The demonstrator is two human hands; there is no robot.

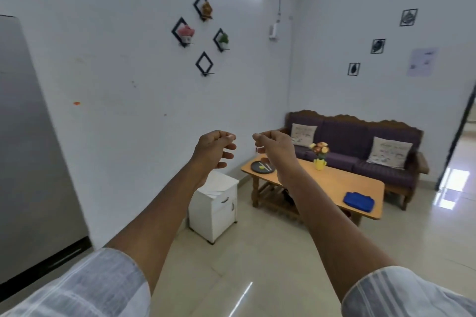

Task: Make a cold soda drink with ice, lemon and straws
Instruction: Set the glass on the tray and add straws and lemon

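Both my arms are stretched out in front of me at chest height. My left hand (pixel 215 148) is empty, its fingers curled but apart. My right hand (pixel 274 145) is empty too, fingers loosely curled with thumb and forefinger nearly touching. Behind them, a round black tray (pixel 257 169) lies on the near left corner of a wooden coffee table (pixel 340 183). On the tray sit a small yellow-green lemon piece (pixel 261 167) and pale straws (pixel 268 167). My right wrist partly hides the tray. No glass, soda or ice is visible.
A grey fridge (pixel 28 152) stands at the left edge. A small white cabinet (pixel 215 207) sits against the wall before the table. The table also holds a yellow flower pot (pixel 320 159) and a blue pouch (pixel 358 201). A purple sofa (pixel 360 147) stands behind; a doorway (pixel 461 162) opens right.
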